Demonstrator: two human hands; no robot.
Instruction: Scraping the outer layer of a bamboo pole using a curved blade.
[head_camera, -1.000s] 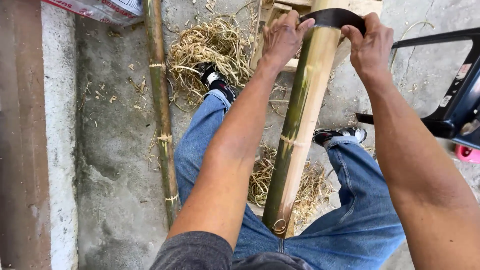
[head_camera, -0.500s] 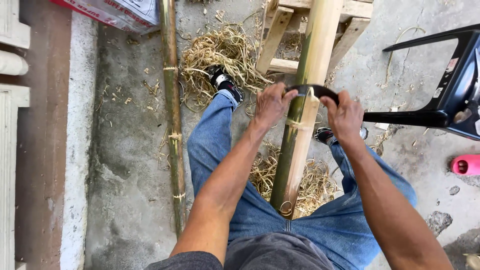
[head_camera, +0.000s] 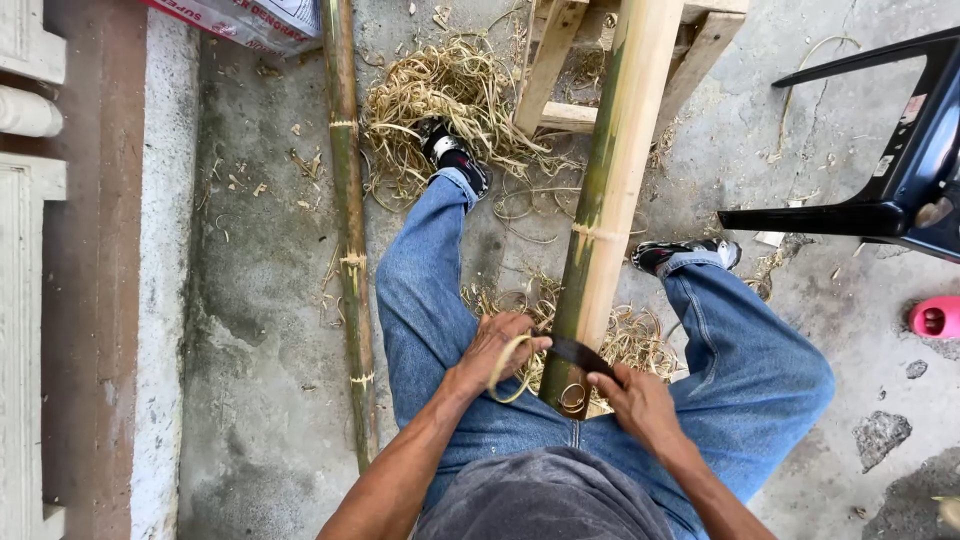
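Rough concrete floor (head_camera: 260, 350), strewn with pale shavings (head_camera: 440, 100), lies under the seated person. Between the knees leans the bamboo pole (head_camera: 610, 200), its top on a wooden stand (head_camera: 560, 115). Left hand (head_camera: 495, 350) and right hand (head_camera: 635, 400) each have their fingers closed on an end of the curved blade (head_camera: 575, 352) near the pole's foot. Even pressure from both hands and a shallow blade angle look wise, I'd judge.

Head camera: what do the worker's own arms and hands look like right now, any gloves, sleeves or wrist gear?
Both arms are bare from the elbow down, with no sleeves in view. The left hand and the right hand wear no gloves, and no watch, band or ring can be made out on either. Below them show a grey top and blue jeans.
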